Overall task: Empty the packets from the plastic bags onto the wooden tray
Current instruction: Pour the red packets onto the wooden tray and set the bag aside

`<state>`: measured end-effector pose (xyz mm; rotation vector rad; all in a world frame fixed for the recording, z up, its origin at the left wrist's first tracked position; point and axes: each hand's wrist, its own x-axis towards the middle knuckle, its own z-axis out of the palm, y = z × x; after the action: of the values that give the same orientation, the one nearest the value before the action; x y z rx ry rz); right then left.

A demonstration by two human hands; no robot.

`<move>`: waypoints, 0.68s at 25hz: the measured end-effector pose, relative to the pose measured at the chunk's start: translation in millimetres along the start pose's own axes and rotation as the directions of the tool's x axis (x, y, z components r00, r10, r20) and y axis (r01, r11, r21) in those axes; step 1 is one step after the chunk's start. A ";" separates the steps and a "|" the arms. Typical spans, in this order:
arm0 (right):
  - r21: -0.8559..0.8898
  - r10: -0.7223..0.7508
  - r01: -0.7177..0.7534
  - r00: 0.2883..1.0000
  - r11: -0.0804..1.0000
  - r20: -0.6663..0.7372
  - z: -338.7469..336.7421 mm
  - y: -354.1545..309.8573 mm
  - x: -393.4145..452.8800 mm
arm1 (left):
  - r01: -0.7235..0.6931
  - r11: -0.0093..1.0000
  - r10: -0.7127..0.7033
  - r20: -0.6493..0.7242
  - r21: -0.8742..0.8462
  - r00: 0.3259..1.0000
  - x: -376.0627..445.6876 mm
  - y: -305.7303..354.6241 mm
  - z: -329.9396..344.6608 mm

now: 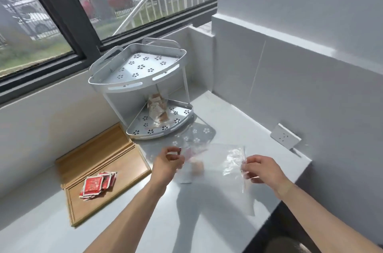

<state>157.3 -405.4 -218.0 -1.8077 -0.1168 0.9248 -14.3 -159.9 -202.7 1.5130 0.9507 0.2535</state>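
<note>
Clear crumpled plastic bag (217,161) gripped between pinched fingers of left hand (167,161) and right hand (261,170); red packets (97,184) lying left of them on wooden tray (128,161).

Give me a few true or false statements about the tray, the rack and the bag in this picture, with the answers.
1. Red packets lie on the wooden tray. True.
2. The rack's top shelf holds packets. False: it is bare; a bag of packets sits on the lower shelf.
3. Both hands hold a clear plastic bag. True: left hand, right hand.
4. The tray is right of the rack. False: it lies to the left.
</note>
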 end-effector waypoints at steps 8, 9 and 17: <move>-0.019 0.156 -0.163 0.965 0.986 -0.212 -95.0 57.0 20.0 | -0.074 0.969 0.036 0.165 0.234 0.986 65.3 11.5 140.2; -0.014 0.180 -0.189 0.956 0.982 -0.232 -101.1 63.0 21.7 | -0.093 0.960 0.039 0.201 0.263 0.979 71.4 12.6 153.7; -0.011 0.293 -0.310 0.908 0.951 -0.298 -118.1 84.8 33.6 | -0.113 0.912 -0.075 0.430 0.395 0.900 101.0 12.7 207.1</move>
<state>227.5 -516.2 -289.2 -2.0326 0.3373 0.8588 191.0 -239.7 -271.3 1.8636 0.6437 -0.2916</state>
